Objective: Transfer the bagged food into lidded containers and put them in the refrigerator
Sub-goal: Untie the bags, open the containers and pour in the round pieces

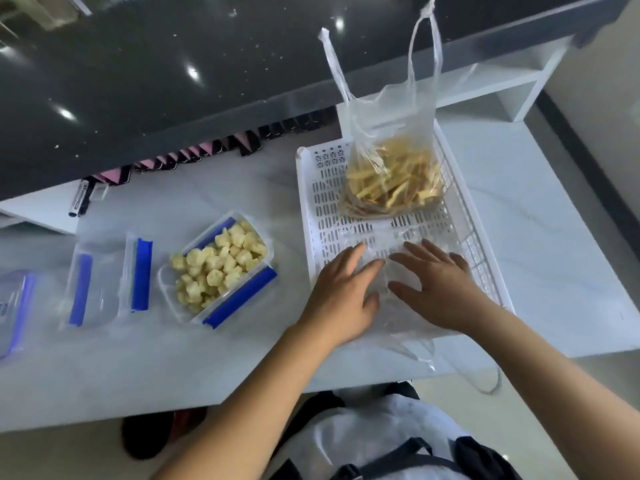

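A clear container (180,306) with blue side clips stands open on the white table, filled with pale yellow food pieces (218,261). Its clear lid (104,282) with blue clips lies to the left. In the white slotted tray (311,188) stands a clear plastic bag (391,174) of yellow strips, handles up. An empty clear bag (384,271) lies flat at the tray's near end. My left hand (341,292) and my right hand (436,282) press on it with fingers spread flat.
Another clear lid or container with blue trim (14,306) sits at the far left edge. A marker (78,199) lies near the dark glossy counter (173,81). A white shelf (512,84) stands at back right. The table's near edge is just below my forearms.
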